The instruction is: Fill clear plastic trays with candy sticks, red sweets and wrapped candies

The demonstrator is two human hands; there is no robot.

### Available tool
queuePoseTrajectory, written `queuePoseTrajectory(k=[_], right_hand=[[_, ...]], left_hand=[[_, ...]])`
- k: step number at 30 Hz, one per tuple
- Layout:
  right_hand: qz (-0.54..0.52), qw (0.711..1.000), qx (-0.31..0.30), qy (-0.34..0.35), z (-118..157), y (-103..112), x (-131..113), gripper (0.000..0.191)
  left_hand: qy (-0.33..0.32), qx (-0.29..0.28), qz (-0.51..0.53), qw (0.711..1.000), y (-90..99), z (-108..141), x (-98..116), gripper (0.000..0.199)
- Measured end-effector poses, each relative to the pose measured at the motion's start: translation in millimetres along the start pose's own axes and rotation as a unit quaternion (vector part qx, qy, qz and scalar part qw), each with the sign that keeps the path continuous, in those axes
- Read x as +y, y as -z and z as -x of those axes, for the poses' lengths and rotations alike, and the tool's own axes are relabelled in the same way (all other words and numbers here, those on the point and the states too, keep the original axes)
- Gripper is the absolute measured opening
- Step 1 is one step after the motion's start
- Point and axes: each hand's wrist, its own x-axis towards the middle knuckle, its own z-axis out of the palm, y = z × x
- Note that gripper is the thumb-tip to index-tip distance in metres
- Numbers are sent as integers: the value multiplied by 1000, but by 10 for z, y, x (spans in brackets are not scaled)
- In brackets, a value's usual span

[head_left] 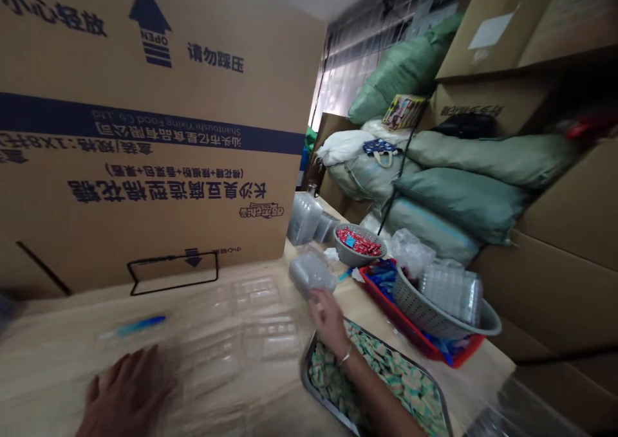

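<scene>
My left hand rests on the table at the lower left, its fingers apart, blurred by motion. It holds nothing and lies near a blue pen-like thing. My right hand, with a bracelet at the wrist, reaches over a metal tray of green and cream pieces. Its fingers are bent onto the near edge of a stack of clear plastic trays; the fingertips are partly hidden. Between my hands, several clear compartment trays lie in rows on the table, smeared by motion.
A large cardboard box stands across the table's back left. To the right are a grey bowl of red packets, a red basket with blue items, and a grey colander holding clear trays. Stuffed sacks are piled behind.
</scene>
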Motion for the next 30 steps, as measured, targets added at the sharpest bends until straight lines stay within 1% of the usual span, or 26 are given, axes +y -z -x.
queuePoseTrajectory(k=[1, 3, 5, 7, 9, 11, 12, 14, 16, 17, 18, 19, 21, 22, 23, 24, 25, 26, 27, 28, 29, 30], right_hand=[[24, 999, 16, -47, -79, 86, 236, 33], [59, 993, 23, -103, -266, 214, 675, 36], [82, 989, -4, -122, -449, 273, 1014, 37], [95, 987, -49, -119, -597, 269, 1240, 37], [104, 985, -95, -100, -709, 224, 1383, 32], [112, 982, -130, -76, -785, 164, 1477, 29], [115, 981, -142, -62, -805, 135, 1513, 28], [119, 980, -155, -37, -798, 97, 1574, 26], [123, 981, -150, -17, -731, 104, 1624, 21], [126, 982, -138, -13, -683, 129, 1642, 19], [130, 984, -121, -13, -629, 169, 1648, 19], [136, 985, -101, -18, -574, 219, 1635, 20], [147, 988, -33, -19, -470, 324, 1509, 25], [142, 990, 6, 1, -422, 361, 1380, 27], [127, 991, 36, 37, -378, 374, 1202, 28], [105, 989, 58, 88, -336, 357, 978, 29], [69, 986, 39, 150, -296, 306, 717, 29], [34, 978, -16, 205, -259, 222, 436, 30], [17, 966, -79, 245, -225, 113, 151, 32], [18, 952, -137, 275, -198, -12, -117, 30], [27, 939, -187, 288, -179, -139, -350, 28], [30, 929, -223, 294, -167, -254, -535, 25]], left_hand=[[4, 13, 1, 1000, -15, 33, 3, 77], [5, 43, 5, 999, -35, 103, 8, 75], [-2, 70, 7, 998, -41, 209, 17, 71], [-17, 88, 2, 996, -49, 371, 30, 64], [-43, 109, -10, 993, -91, 583, 51, 56], [-90, 137, -22, 986, -194, 808, 93, 55], [-126, 150, -25, 980, -270, 914, 124, 58], [-221, 172, -29, 960, -452, 1091, 198, 64], [-313, 191, -38, 929, -620, 1207, 274, 63], [-342, 196, -42, 918, -673, 1241, 310, 60], [-353, 193, -42, 914, -695, 1258, 346, 59], [-349, 181, -36, 919, -681, 1256, 385, 61], [-316, 141, -6, 938, -555, 1193, 485, 69], [-304, 119, 12, 945, -458, 1130, 554, 72], [-302, 99, 29, 948, -352, 1048, 637, 74], [-312, 81, 44, 946, -253, 949, 734, 75], [-328, 61, 55, 941, -170, 842, 840, 75], [-345, 41, 63, 936, -112, 734, 949, 76], [-360, 24, 68, 930, -83, 633, 1053, 76], [-373, 12, 70, 925, -82, 547, 1145, 76], [-382, 9, 71, 921, -106, 481, 1219, 76], [-389, 12, 70, 919, -150, 436, 1272, 76]])
